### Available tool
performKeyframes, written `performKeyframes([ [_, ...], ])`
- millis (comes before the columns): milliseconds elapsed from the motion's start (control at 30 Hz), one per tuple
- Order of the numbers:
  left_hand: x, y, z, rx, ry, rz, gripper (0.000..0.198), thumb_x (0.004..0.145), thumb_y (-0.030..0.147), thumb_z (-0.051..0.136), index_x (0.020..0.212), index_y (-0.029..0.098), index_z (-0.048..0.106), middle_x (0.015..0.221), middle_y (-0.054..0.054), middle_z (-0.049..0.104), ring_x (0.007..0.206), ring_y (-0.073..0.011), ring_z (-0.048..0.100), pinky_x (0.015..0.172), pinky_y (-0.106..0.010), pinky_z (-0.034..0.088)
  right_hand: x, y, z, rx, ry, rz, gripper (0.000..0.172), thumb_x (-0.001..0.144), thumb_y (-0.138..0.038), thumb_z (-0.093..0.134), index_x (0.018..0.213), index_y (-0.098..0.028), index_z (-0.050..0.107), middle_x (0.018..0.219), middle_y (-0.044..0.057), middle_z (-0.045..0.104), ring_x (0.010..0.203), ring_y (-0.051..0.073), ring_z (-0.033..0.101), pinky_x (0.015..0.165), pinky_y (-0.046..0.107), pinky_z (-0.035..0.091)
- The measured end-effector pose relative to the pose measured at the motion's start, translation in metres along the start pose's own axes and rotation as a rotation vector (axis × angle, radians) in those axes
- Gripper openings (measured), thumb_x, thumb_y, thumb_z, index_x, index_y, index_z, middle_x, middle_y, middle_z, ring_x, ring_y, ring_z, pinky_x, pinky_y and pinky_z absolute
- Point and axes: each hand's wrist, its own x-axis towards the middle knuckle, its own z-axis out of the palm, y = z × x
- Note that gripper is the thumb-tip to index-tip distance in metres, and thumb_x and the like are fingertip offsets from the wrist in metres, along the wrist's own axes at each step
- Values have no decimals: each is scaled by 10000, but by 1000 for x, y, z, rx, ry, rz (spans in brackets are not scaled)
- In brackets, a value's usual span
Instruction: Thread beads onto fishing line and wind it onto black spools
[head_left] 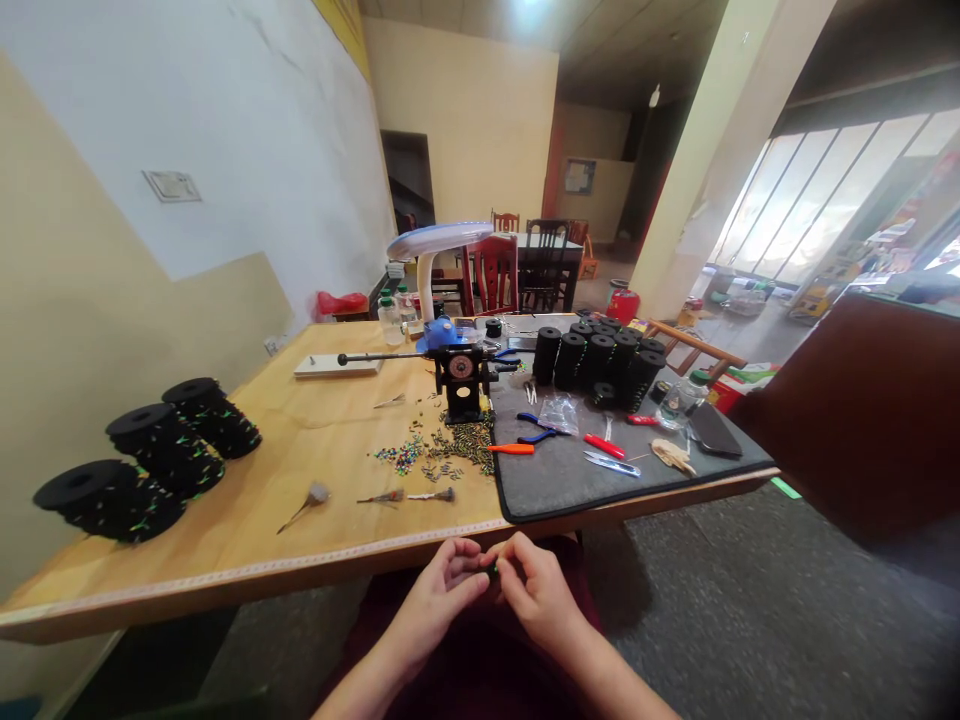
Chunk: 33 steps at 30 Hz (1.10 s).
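Both our left hand and right hand pinch a small dark piece between their fingertips, just before the near edge of the surface. There, we see loose beads near a black device.

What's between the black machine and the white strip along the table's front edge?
Head view: a pile of small pieces and, nearer the strip, tufted sticks.
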Motion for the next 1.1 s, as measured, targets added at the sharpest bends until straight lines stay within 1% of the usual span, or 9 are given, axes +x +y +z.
performKeyframes([
  [100, -2, 1, 4, -46, -28, -19, 275, 714, 231, 724, 931, 199, 558, 987, -64, 667, 861, -192, 596, 760, -309, 443, 3, -2, -2, 190, 10, 149, 192, 897, -334, 469, 822, -176, 546, 805, 39, 669, 493, 104, 606, 480, 218, 506],
  [233, -6, 3, 7, -104, -52, -2, 272, 687, 127, 684, 922, 196, 566, 974, -49, 641, 910, -185, 572, 777, -285, 428, 0, 1, 1, 266, 28, 195, 210, 883, -362, 497, 800, -174, 541, 767, 29, 659, 488, 106, 605, 469, 216, 502],
  [367, -6, 3, 10, -175, -83, -36, 294, 650, 66, 589, 910, 201, 571, 920, -18, 601, 836, -158, 557, 724, -263, 419, -4, 4, 6, 132, 45, 116, 169, 898, -292, 470, 825, -176, 567, 711, 6, 627, 507, 103, 582, 505, 211, 485],
  [433, -6, 3, 11, -179, -75, -28, 327, 617, 42, 554, 900, 205, 576, 913, -11, 587, 875, -163, 545, 735, -257, 409, -5, 3, 6, 38, 67, 54, 148, 892, -254, 470, 819, -179, 574, 722, 7, 622, 541, 105, 574, 535, 209, 475],
  [533, -6, 3, 12, -159, -60, 0, 361, 585, 32, 537, 896, 210, 578, 917, -9, 582, 951, -178, 522, 757, -250, 393, -5, 2, 5, -10, 66, 15, 142, 895, -221, 449, 825, -183, 566, 717, 1, 615, 538, 101, 561, 540, 203, 462],
  [700, -6, 4, 14, -140, -57, -46, 381, 556, 43, 502, 890, 218, 557, 918, -4, 566, 940, -182, 504, 701, -243, 388, -6, 3, 7, -182, 89, -104, 130, 875, -162, 438, 823, -186, 555, 734, 18, 613, 650, 134, 585, 616, 224, 458],
  [867, -6, 2, 15, -98, -64, -72, 175, 686, 164, 555, 855, 209, 538, 831, 3, 558, 812, -173, 505, 709, -278, 400, -7, 5, 12, -274, 54, -213, 147, 864, -127, 414, 849, -185, 548, 780, 47, 624, 688, 151, 588, 645, 240, 460],
  [967, -6, 2, 15, -43, -23, -33, 156, 679, 162, 585, 825, 199, 546, 796, 8, 560, 799, -161, 495, 722, -263, 377, -7, 1, 12, -242, 34, -195, 145, 875, -146, 424, 849, -194, 558, 783, 45, 631, 697, 153, 596, 653, 240, 463],
  [1100, -6, 3, 16, -104, -23, -60, 190, 624, 119, 549, 789, 208, 521, 741, 32, 517, 709, -136, 460, 646, -247, 358, -7, -3, 9, -85, 8, -36, 152, 909, -231, 438, 855, -200, 576, 742, 18, 621, 617, 135, 596, 597, 228, 472],
])
